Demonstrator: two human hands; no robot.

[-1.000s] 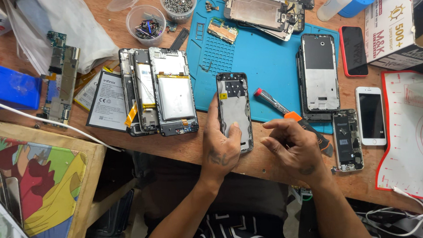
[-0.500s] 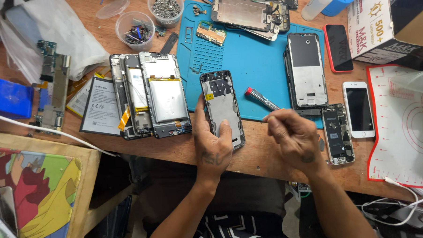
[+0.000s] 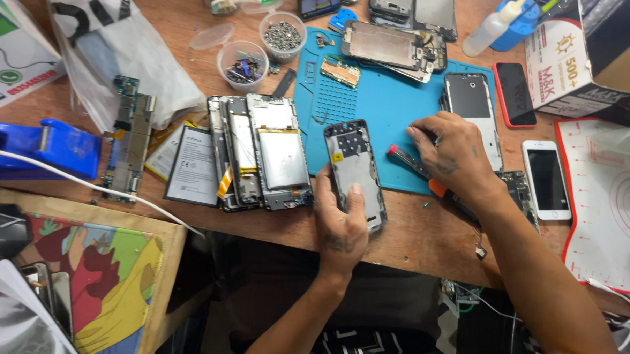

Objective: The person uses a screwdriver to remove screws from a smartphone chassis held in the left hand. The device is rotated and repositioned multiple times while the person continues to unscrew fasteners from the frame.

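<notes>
Opened phone [image 3: 354, 170] gripped by left hand [image 3: 339, 221]; right hand [image 3: 455, 154] hides its grasped screwdriver [image 3: 414, 164].

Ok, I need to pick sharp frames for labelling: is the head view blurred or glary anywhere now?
Head view: evenly lit, soft shadows; left hand and opened phone look sharp; right hand slightly soft; mild glare on the battery; edges bow a little.

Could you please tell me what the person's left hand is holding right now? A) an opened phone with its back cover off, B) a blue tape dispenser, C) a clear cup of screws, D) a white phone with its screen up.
A: the left hand grips an opened phone lying on the blue mat's edge, inner frame exposed, while the right hand is over the screwdriver.
</notes>
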